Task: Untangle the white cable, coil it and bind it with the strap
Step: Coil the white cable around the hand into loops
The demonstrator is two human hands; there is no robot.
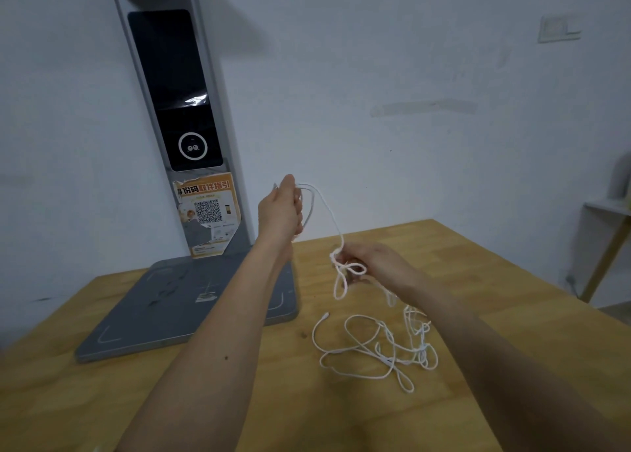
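Observation:
A thin white cable (pixel 372 349) lies in a loose tangle on the wooden table, right of centre. My left hand (pixel 281 212) is raised above the table's back edge and grips a few loops of the cable. From there a strand drops to my right hand (pixel 370 258), which pinches a knot of small loops just above the table. More cable hangs from that knot down to the tangle. One free end (pixel 326 315) lies on the wood left of the tangle. No strap is visible.
A grey scanner-like device stands at the back left, with a flat base (pixel 153 315) and an upright column (pixel 184 110) bearing a dark screen and an orange QR sticker. The wooden table (pixel 239 400) ends at the right; a pale shelf (pixel 607 219) stands beyond.

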